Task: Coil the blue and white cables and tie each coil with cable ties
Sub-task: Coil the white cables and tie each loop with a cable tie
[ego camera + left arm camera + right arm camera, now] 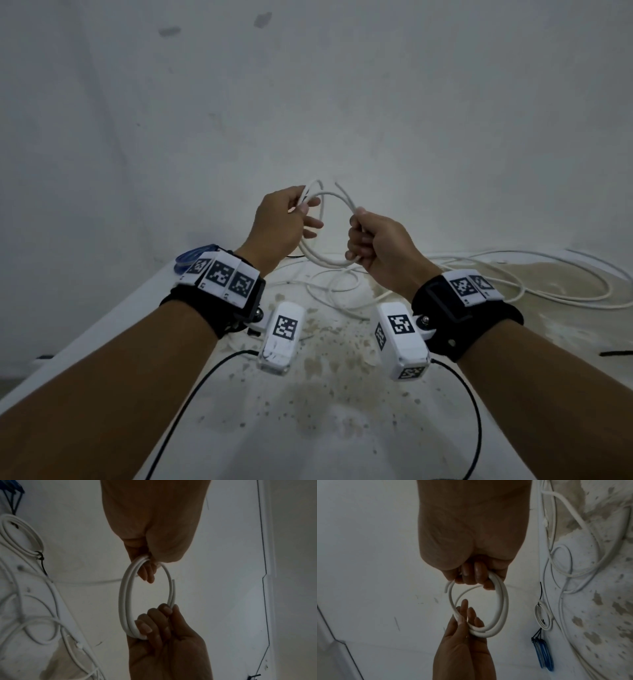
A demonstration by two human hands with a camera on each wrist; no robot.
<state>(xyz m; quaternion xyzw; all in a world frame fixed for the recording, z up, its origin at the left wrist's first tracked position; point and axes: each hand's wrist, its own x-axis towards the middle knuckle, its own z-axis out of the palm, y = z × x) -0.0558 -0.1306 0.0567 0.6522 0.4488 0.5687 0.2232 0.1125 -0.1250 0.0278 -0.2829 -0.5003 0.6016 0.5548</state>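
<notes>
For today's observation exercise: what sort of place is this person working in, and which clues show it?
Probably a bare workroom or utility corner, not a tidy office: a plain white wall, a stained, flaking white table, and loose white cable strewn across it.

White cable coil [322,236]; blue coil [543,654]; brown-speckled white table [342,411].

A bare, makeshift work corner rather than a furnished room: a plain white plastered wall [342,102] rises just beyond the hands, and below them lies a stained, flaking white work surface [325,394] strewn with loose white cable [513,284].
</notes>
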